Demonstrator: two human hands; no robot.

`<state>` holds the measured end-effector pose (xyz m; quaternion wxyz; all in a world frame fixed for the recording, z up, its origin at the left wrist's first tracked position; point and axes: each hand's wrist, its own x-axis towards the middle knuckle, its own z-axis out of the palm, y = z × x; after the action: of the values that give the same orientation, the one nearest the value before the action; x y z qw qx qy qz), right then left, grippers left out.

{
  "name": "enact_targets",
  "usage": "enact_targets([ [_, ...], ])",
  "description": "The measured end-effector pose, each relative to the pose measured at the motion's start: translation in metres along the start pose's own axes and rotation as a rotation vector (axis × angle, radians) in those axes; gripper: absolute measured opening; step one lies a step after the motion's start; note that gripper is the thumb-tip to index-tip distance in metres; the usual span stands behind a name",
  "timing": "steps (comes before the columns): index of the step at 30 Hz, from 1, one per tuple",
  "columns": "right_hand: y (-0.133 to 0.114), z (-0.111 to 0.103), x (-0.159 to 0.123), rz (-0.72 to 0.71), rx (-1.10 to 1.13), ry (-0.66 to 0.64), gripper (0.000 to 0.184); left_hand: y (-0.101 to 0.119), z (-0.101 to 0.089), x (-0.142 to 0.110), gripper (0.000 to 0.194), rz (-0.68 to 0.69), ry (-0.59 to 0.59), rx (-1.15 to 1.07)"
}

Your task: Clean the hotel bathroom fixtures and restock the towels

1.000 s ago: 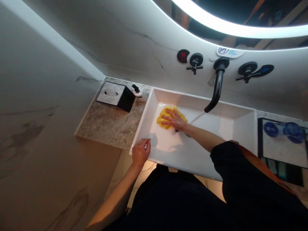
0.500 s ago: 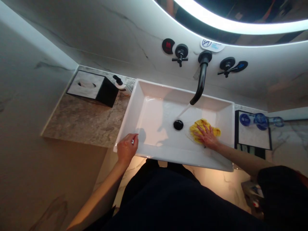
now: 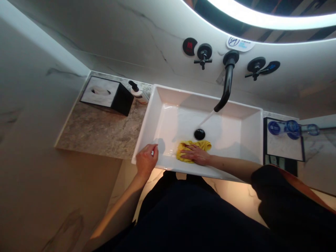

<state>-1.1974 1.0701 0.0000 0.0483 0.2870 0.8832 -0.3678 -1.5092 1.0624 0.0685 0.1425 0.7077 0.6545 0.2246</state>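
Observation:
My right hand (image 3: 196, 155) presses down on a crumpled yellow cloth (image 3: 182, 154) in the front part of the white sink (image 3: 236, 140). Its fingers are spread over the cloth and hold it against the basin floor. At the sink's front left corner, my left hand (image 3: 147, 158) rests by the rim with its fingers curled into a loose fist. I see nothing held in it. A black drain plug (image 3: 199, 134) lies just behind the cloth. From the black spout (image 3: 227, 85), a thin stream of water runs into the basin.
Black cross handles (image 3: 203, 61) flank the spout on the wall. A tissue box (image 3: 105, 94) and a pump bottle (image 3: 139, 94) stand on the stone counter (image 3: 105, 134) at left. Blue-and-clear bottles (image 3: 291, 129) lie at right. A lit mirror (image 3: 262, 22) hangs above.
My right hand has slid the yellow cloth leftward across the basin, from right of the drain to in front of it. My left hand stays at the corner. The view has shifted slightly.

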Motion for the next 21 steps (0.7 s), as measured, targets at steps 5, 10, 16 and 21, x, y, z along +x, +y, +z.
enact_targets([
  [5,-0.053,-0.004,0.110,-0.082,0.068,0.061,0.058,0.001,0.000,0.000,0.029,-0.051,-0.028,0.026],
  [10,-0.087,-0.010,0.158,-0.040,0.246,0.117,0.047,0.004,-0.002,-0.001,0.035,-0.027,0.039,-0.040],
  [16,-0.069,-0.027,0.113,-0.153,0.484,-0.001,0.039,-0.001,-0.006,0.000,0.037,-0.066,0.131,-0.291],
  [21,-0.024,-0.028,0.008,-0.195,0.693,-0.041,0.035,0.009,-0.012,0.016,0.033,-0.213,-0.115,-0.360],
])
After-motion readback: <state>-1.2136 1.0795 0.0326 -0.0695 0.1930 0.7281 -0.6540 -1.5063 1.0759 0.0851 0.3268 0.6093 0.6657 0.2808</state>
